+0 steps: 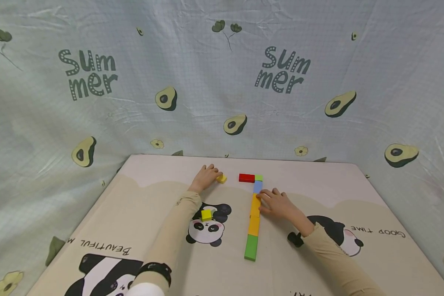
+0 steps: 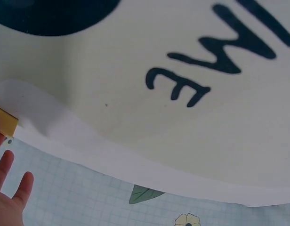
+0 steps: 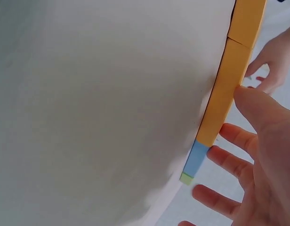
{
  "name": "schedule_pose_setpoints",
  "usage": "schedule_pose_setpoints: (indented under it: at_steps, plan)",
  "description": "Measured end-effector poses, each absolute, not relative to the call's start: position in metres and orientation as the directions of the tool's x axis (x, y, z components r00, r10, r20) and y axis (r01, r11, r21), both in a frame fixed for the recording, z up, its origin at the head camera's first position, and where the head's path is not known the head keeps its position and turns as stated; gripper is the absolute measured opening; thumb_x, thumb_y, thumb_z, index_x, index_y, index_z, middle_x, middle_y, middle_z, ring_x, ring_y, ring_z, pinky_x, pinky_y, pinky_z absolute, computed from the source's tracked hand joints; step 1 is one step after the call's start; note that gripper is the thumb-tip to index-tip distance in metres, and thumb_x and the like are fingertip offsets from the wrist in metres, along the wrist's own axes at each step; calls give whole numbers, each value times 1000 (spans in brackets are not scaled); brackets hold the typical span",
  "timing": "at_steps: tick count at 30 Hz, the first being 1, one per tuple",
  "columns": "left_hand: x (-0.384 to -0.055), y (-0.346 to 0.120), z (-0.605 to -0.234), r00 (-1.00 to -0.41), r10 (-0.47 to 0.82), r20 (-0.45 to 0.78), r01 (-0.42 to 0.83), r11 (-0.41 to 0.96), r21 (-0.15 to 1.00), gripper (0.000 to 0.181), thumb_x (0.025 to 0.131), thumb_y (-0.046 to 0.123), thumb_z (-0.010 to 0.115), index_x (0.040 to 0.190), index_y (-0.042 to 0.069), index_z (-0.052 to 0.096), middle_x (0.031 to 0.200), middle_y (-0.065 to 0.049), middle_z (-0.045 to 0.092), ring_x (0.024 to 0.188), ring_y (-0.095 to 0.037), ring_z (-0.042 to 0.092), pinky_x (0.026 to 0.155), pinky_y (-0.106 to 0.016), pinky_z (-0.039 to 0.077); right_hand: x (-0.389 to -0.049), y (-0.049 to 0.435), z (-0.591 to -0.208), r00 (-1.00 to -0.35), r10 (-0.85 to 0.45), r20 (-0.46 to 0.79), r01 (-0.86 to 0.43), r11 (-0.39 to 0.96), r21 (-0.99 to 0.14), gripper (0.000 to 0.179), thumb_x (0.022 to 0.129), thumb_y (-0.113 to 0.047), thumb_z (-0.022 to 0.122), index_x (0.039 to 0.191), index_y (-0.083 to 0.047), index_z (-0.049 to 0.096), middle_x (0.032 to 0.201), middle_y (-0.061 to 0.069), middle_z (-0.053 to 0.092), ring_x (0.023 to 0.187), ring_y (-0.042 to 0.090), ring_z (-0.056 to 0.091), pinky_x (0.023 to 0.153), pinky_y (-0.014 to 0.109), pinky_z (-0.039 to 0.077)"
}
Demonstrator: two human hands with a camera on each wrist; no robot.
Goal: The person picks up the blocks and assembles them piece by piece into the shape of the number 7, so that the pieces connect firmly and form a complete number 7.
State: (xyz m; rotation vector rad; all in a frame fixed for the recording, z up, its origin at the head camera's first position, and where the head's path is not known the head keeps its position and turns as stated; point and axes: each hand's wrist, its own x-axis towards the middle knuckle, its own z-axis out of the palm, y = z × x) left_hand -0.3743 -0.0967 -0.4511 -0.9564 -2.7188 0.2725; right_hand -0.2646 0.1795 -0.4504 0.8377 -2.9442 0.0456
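Note:
My left hand (image 1: 205, 179) pinches a small yellow block (image 1: 222, 179) near the far edge of the table. In the left wrist view that block (image 2: 6, 121) shows at the left border, with two fingers spread apart below it. My right hand (image 1: 279, 204) is at the right side of a row of blocks, its thumb and fingertips touching a long orange block (image 3: 222, 94). From far to near, the row runs light green (image 1: 258, 177), blue (image 1: 257, 187), orange, a second orange block (image 1: 254, 226) and green (image 1: 250, 247). A red block (image 1: 246, 178) extends left from the far end.
Another yellow block (image 1: 206, 215) lies on the printed panda, between my left forearm and the row. The tablecloth (image 1: 140, 213) carries panda drawings and lettering. A hanging sheet (image 1: 192, 70) printed with avocados rises behind the table and along its sides.

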Motion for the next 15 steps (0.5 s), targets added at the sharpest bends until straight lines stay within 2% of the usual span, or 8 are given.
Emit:
schedule_pose_setpoints:
  at_steps: [9, 12, 15]
  plan:
    - [-374, -94, -448, -765, 624, 157, 584, 776, -238, 24, 86, 7, 55, 107, 17, 60, 105, -5, 63, 98, -22, 50, 86, -41, 43, -264, 180, -450, -820, -558, 126, -564, 826, -16, 40, 86, -32, 55, 119, -10, 50, 124, 9, 47, 105, 31, 43, 79, 48, 41]
    - [-374, -94, -447, -776, 616, 134, 581, 782, -225, 25, 87, 6, 53, 108, 17, 60, 106, -5, 62, 100, -23, 49, 88, -42, 42, -266, 182, -452, -817, -563, 126, -572, 819, -42, 49, 86, -34, 56, 126, -8, 44, 131, 10, 42, 113, 32, 41, 85, 51, 40]
    - [-375, -93, -448, -779, 613, 129, 581, 784, -218, 24, 87, 6, 53, 108, 17, 60, 106, -5, 63, 100, -23, 49, 89, -43, 42, -266, 184, -455, -818, -570, 78, -575, 814, -84, 62, 86, -41, 53, 135, -8, 35, 142, 11, 33, 127, 34, 33, 95, 56, 33]
